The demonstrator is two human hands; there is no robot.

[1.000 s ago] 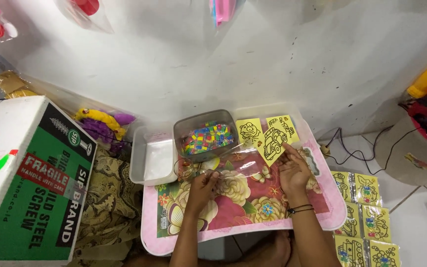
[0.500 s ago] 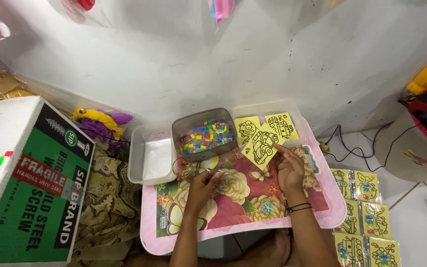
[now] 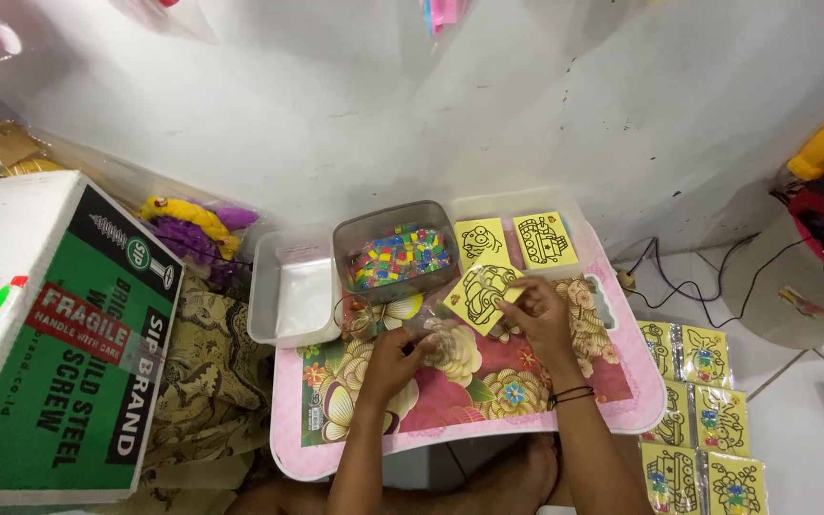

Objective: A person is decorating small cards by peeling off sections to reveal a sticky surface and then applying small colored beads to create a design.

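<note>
The right hand (image 3: 538, 319) pinches a yellow card (image 3: 482, 294) with a black line drawing of a car, holding it tilted just above the middle of the pink floral tray table (image 3: 488, 381), its upper corner close to the grey tub of coloured pieces (image 3: 399, 256). The left hand (image 3: 391, 362) lies lower and to the left on the table, fingers curled around a clear plastic sleeve (image 3: 422, 329) — the film is hard to make out, yet the grip looks closed on it. Two more yellow drawing cards (image 3: 517, 240) lie flat at the far right corner of the table, beside the grey tub. An empty white tray (image 3: 293, 298) sits at the far left edge. Off the right edge, on the floor, packed card sets (image 3: 703, 420) lie in rows — well apart from both hands. A green and white carton (image 3: 59, 334) stands to the left.
</note>
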